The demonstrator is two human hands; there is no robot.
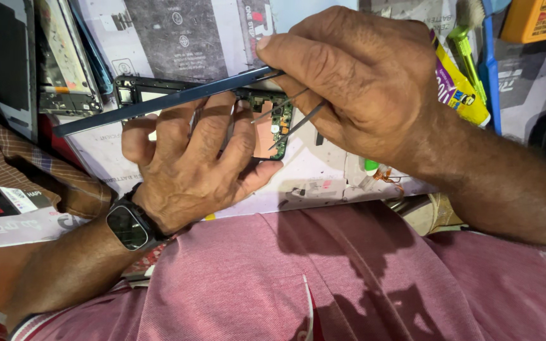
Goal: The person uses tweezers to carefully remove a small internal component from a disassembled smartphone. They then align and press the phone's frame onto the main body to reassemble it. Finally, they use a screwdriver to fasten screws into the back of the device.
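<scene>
Both hands work at centre frame: my left hand (191, 167) grips the opened phone (266, 123), back already off, and my right hand (355, 82) pinches tweezers (292, 117) on its board; reassembly remains.

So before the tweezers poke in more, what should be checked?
1. Left hand grips the opened phone: ok.
2. Right hand pinches the tweezers: ok.
3. Tweezer tips over the circuit board: ok.
4. Tips touching a part: cannot tell.
5. Blue frame clear of the tweezers: not ok, it crosses right above.
6. Glue tube out of the way: ok.
</scene>
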